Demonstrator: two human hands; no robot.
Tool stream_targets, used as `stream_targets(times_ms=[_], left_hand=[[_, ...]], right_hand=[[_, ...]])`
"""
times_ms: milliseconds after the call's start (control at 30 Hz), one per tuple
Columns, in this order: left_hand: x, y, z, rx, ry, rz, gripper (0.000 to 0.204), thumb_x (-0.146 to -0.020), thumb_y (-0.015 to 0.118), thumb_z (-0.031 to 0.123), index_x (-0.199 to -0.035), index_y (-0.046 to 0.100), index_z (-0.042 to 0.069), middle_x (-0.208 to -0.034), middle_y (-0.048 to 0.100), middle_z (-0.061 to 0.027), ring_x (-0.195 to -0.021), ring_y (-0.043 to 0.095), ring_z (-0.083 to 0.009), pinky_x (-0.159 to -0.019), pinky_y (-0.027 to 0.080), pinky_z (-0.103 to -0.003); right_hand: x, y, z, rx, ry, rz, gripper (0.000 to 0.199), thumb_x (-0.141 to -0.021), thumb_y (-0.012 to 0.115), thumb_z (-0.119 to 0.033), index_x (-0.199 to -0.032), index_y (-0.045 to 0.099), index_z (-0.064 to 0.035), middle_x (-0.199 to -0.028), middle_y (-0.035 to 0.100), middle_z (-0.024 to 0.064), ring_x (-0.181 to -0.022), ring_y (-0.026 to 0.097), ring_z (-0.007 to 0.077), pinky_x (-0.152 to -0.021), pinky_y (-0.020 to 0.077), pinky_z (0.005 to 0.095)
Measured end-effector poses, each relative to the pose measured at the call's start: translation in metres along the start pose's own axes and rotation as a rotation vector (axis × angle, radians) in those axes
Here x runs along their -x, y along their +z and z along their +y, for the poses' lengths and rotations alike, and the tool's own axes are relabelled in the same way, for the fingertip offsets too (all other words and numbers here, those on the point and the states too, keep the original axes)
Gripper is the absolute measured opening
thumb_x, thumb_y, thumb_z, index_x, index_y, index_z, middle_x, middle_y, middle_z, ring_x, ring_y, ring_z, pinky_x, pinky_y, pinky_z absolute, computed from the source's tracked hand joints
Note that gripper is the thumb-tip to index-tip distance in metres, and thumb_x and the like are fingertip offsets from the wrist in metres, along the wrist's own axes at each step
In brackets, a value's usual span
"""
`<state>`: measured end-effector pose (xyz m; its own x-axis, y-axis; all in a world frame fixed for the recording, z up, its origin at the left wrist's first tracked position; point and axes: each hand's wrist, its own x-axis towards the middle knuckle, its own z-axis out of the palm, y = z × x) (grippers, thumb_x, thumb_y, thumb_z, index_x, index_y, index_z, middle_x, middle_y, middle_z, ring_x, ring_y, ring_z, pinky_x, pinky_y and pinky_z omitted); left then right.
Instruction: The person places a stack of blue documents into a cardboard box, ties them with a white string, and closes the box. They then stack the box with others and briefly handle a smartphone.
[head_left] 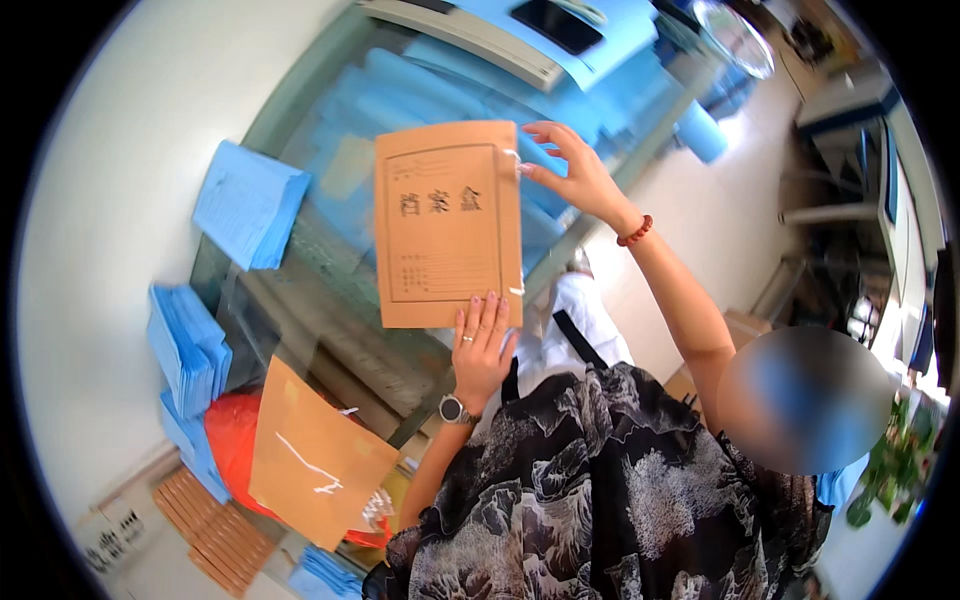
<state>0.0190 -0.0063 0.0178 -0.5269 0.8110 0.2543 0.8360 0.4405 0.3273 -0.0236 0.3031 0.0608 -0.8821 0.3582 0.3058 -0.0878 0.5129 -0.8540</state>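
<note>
Neither of my hands shows in the head view. A person in a black and white patterned top (620, 490) stands close in front of me and holds up a flat brown cardboard file box (445, 225). That person's hand with a wristwatch (482, 345) supports the box's lower edge with its fingers on the front. Their other hand (575, 170), with a red bead bracelet at the wrist, pinches the white tie at the box's upper right corner. The box's printed front faces me.
Behind the box is a glass-topped table (300, 290) with blue sheets showing through it. Stacks of blue paper (250, 200) (185, 345) lie on the left. A brown folder with white string (315, 465) rests over a red bag (230, 430). Brown folders (215, 535) are piled below.
</note>
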Motion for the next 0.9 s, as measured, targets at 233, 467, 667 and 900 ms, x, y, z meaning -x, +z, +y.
stream_targets(times_ms=[233,467,667,900], left_hand=[[0.02,-0.017,0.035,0.533,-0.608,0.518,0.089,-0.087,0.065,0.017,-0.15,0.006,-0.006,-0.154,0.015,-0.0298,-0.144,0.018,-0.0358,-0.116,0.015,-0.043],[0.046,0.047,0.065,1.306,-0.942,0.931,0.06,-0.098,0.051,0.008,-0.148,0.021,-0.005,-0.144,0.04,-0.0101,-0.122,0.049,-0.015,-0.099,0.042,-0.029],[0.099,0.058,0.123,0.632,-1.399,0.772,0.067,-0.092,0.059,0.042,-0.138,0.042,-0.004,-0.087,0.068,-0.0201,-0.081,0.068,-0.0257,-0.074,0.051,-0.03],[0.143,0.036,0.1,1.11,-1.561,0.604,0.084,-0.078,0.068,0.062,-0.125,0.053,-0.007,-0.112,0.067,-0.0169,-0.096,0.066,-0.0217,-0.082,0.051,-0.031]], right_hand=[[-0.076,0.043,0.018,-0.084,0.23,-0.347,0.074,-0.085,0.067,-0.049,-0.134,0.047,0.002,-0.12,0.06,0.0215,-0.109,0.061,0.0282,-0.093,0.0469,0.0347],[-0.046,0.052,-0.006,0.055,0.06,-0.452,0.045,-0.083,0.074,-0.03,-0.109,0.062,0.004,-0.093,0.067,0.0126,-0.083,0.06,0.0161,-0.074,0.0496,0.0311],[0.026,0.022,0.011,-0.062,0.065,-0.63,0.022,-0.081,0.073,-0.017,-0.092,0.065,-0.0003,-0.08,0.063,0.0017,-0.075,0.052,0.0105,-0.07,0.0456,0.0275],[0.036,0.05,0.041,-0.223,0.238,-0.782,0.027,-0.089,0.068,-0.02,-0.105,0.063,0.0012,-0.089,0.061,0.0027,-0.08,0.054,0.011,-0.072,0.0459,0.0245]])
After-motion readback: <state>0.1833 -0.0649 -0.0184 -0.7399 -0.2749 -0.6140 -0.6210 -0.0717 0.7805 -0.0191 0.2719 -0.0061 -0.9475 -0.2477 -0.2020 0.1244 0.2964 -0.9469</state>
